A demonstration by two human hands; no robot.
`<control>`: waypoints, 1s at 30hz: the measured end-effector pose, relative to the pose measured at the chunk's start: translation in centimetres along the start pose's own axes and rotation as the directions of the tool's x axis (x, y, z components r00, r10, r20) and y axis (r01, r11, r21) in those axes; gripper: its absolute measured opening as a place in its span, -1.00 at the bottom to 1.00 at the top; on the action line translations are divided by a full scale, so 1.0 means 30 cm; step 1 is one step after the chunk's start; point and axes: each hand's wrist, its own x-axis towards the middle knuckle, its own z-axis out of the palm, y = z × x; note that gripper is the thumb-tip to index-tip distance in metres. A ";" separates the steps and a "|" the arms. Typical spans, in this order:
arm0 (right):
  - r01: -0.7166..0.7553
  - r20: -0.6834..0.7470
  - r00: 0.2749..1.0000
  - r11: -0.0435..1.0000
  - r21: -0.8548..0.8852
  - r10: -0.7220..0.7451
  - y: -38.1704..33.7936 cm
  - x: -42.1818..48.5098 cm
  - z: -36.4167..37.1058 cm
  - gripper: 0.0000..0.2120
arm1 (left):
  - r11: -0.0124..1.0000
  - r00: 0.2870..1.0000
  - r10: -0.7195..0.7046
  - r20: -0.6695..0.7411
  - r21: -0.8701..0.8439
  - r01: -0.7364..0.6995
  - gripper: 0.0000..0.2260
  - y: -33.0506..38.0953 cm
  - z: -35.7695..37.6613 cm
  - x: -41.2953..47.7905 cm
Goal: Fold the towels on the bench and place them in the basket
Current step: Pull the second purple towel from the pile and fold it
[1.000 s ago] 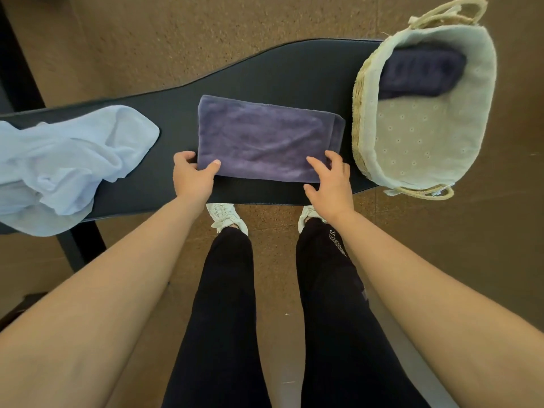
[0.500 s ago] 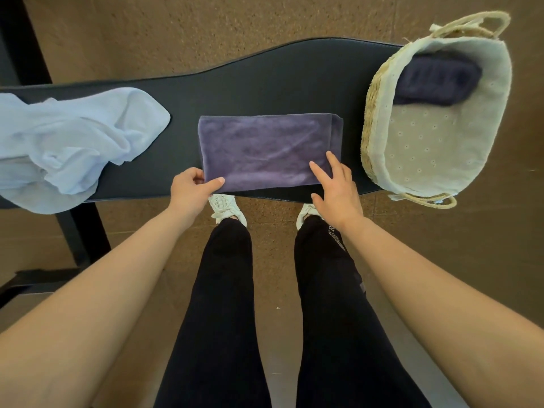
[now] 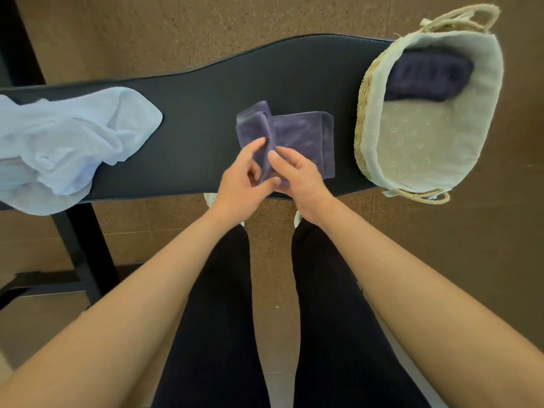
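A purple towel [image 3: 300, 136] lies on the black bench [image 3: 206, 95], its left half lifted and turned over toward the right. My left hand [image 3: 244, 178] pinches the raised left edge between thumb and fingers. My right hand [image 3: 297, 172] rests on the towel's near part, thumb by the fold; I cannot tell whether it grips the cloth. A crumpled light blue towel [image 3: 67, 142] lies at the bench's left end. The woven basket [image 3: 365, 119] with a pale lining stands at the right end and holds a folded dark navy towel [image 3: 426, 75].
The bench's black leg and foot [image 3: 79, 254] stand at lower left on the brown floor. My legs in dark trousers and white shoes are just in front of the bench's near edge. Bare bench surface shows between the two towels.
My left hand has lifted the purple towel's left edge and carried it rightward over the rest. Both hands have come together at the towel's middle. The towel now looks about half as wide.
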 end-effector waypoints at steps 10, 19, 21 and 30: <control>0.105 -0.272 0.942 0.941 -0.323 -0.198 0.005 0.038 -0.114 -0.52 | 0.974 0.981 0.094 -0.170 0.220 -0.055 -0.65 -0.019 0.064 0.062; -0.037 -0.420 0.864 0.796 -0.605 -0.279 0.108 0.042 -0.246 -0.33 | 0.652 0.988 0.134 0.079 0.744 -0.147 -0.32 -0.062 0.167 0.180; -0.121 -0.397 0.843 0.591 -0.798 -0.363 0.133 0.041 -0.258 -0.25 | 0.621 0.991 0.091 0.093 0.773 -0.130 -0.28 -0.064 0.192 0.200; 0.115 0.001 0.925 0.277 -0.954 -0.379 0.160 0.067 -0.228 -0.39 | 0.608 0.992 0.122 0.044 0.787 -0.110 -0.20 -0.097 0.231 0.216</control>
